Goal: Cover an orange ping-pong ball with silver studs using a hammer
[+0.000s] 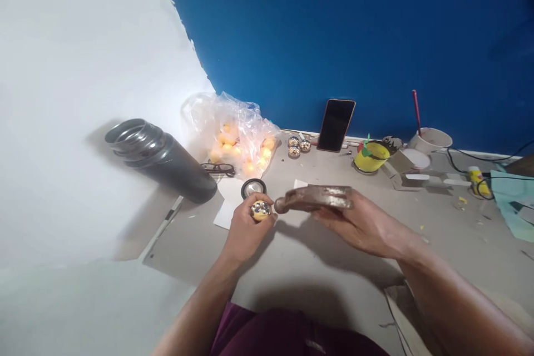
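Observation:
My left hand (246, 228) is closed around a small yellow ball (261, 211) studded with shiny, silvery domed pieces. Just to its right, my right hand (354, 228) grips a rusty claw hammer (312, 198). The hammer's round striking face points left, close beside the ball; whether they touch I cannot tell. Its handle is hidden. Behind my left hand lies a round black lid (253, 188) with a metallic middle. Three similar studded balls (294, 147) sit near the wall.
A dark steel flask (167, 161) stands at left, near eyeglasses (219, 168) and a clear plastic bag (244, 128) of yellow-orange balls. A phone (336, 125) leans against the blue wall. Rightward are a yellow cup (371, 157), a white cup (436, 139), a small yellow bottle (478, 181) and cables.

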